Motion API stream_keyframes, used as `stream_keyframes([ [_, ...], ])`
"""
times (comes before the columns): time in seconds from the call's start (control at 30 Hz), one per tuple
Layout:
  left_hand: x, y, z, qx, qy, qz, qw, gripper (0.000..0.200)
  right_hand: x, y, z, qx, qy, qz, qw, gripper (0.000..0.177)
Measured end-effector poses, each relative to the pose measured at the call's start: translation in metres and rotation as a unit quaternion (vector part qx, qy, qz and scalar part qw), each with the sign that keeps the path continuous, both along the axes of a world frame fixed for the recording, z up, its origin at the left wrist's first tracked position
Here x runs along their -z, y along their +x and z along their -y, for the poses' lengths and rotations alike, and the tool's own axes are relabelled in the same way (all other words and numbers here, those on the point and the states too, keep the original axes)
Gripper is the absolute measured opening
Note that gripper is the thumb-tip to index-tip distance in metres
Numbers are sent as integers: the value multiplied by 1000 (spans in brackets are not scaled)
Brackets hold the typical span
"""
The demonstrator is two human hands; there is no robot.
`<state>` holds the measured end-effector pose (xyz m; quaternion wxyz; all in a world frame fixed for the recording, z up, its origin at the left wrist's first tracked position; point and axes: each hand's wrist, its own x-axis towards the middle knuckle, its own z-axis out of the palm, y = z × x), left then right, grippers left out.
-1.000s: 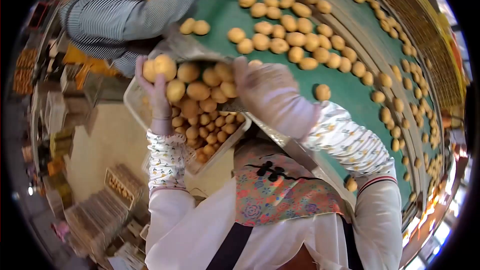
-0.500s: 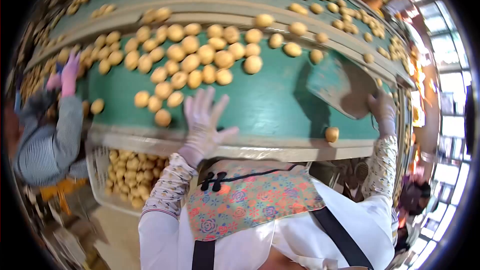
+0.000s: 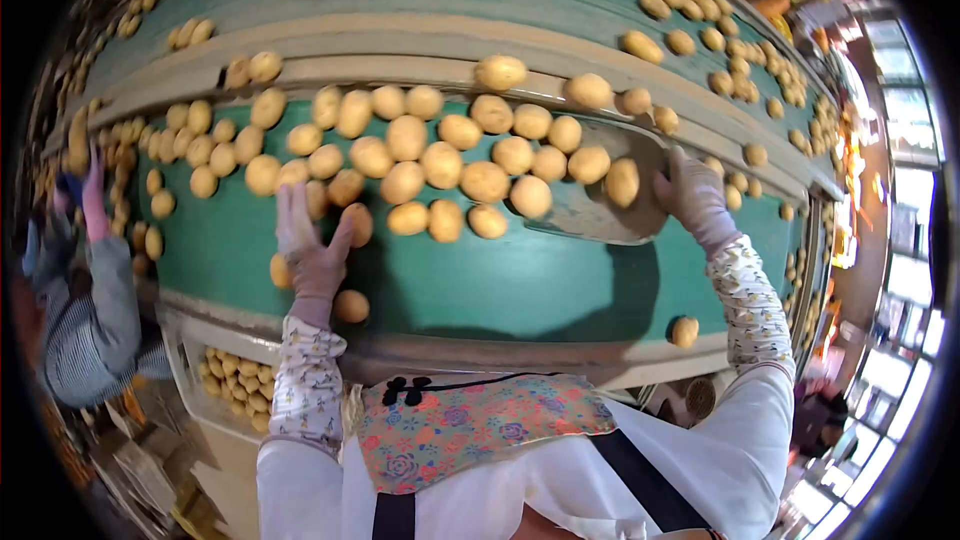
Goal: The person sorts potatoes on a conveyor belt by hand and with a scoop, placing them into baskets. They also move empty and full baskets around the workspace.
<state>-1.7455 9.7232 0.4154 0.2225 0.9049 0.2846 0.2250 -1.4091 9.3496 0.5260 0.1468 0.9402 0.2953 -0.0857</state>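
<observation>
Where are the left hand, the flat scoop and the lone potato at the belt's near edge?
left hand (image 3: 312, 258), head view, back of the hand.
flat scoop (image 3: 585, 225), head view, bare part of its blade.
lone potato (image 3: 684, 331), head view, its middle.

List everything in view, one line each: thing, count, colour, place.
potatoes: many, yellow-brown, on both belts
belts: two, green, near and far
rail: one, beige, between the belts
scoop: one, grey, on near belt at right
crate: one, pale, lower left below belt, holds potatoes
co-worker: one, striped sleeve, pink glove, far left
apron: one, floral, bottom centre
left hand: gloved, open, on near belt among potatoes
right hand: gloved, grips scoop
</observation>
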Motion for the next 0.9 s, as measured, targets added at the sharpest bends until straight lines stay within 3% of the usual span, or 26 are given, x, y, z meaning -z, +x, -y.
stream_keyframes([
  [0.07, 3, 1, -6, 5, -32, 64, 997, 73, 15, -18, -64, -69, 15, -12, 997, 34],
  [0.1, 3, 5, -5, 19, 49, 103, 993, 70, 23, -32, -85, -132, 95, -16, 987, 36],
  [0.13, -1, 11, -7, 59, -222, 151, 962, 78, 24, -49, -115, -52, 69, -90, 992, 37],
  [0.17, -19, 2, -8, 27, -73, 50, 996, 81, 35, -63, -129, -50, 103, -120, 986, 37],
  [0.2, -19, -4, -8, 18, -64, 73, 995, 85, 41, -84, -138, -46, 106, -114, 987, 36],
  [0.23, -15, -5, -9, -36, -142, 96, 985, 88, 43, -105, -152, -67, 197, -127, 970, 38],
  [0.33, -33, -31, -43, -89, -141, 61, 984, 78, 27, -136, -197, -34, 254, -291, 922, 28],
  [0.4, -35, -45, -68, -86, -129, 90, 984, 72, 16, -165, -225, 69, 269, -386, 880, 23],
  [0.43, -53, -52, -68, -90, -129, 68, 985, 72, -16, -184, -228, 8, 267, -352, 897, 23],
  [0.5, -90, -67, -68, -96, -127, 24, 987, 72, 2, -175, -231, -100, 318, -332, 882, 22],
  [0.57, -103, -94, -74, -122, -95, 92, 984, 72, -3, -166, -252, -151, 333, -331, 870, 20],
  [0.6, -99, -108, -77, -139, -47, 141, 979, 71, -28, -198, -274, -186, 368, -344, 844, 18],
  [0.67, -106, -157, -78, -225, 33, 196, 954, 67, -81, -275, -318, -240, 335, -331, 849, 18],
  [0.73, -109, -221, -68, -301, 108, 242, 916, 67, -78, -305, -346, -490, 339, -206, 776, 18],
  [0.8, -111, -301, -54, -338, 134, 260, 894, 64, -84, -381, -360, -420, 318, -298, 796, 23],
  [0.83, -107, -339, -43, -366, 139, 259, 883, 63, -85, -421, -366, -489, 280, -188, 804, 24],
  [0.87, -95, -377, -27, -411, 124, 240, 870, 62, -82, -451, -372, -583, 264, -102, 761, 25],
  [0.9, -79, -384, -15, -420, 84, 235, 873, 61, -75, -455, -363, -603, 253, -37, 755, 24],
])
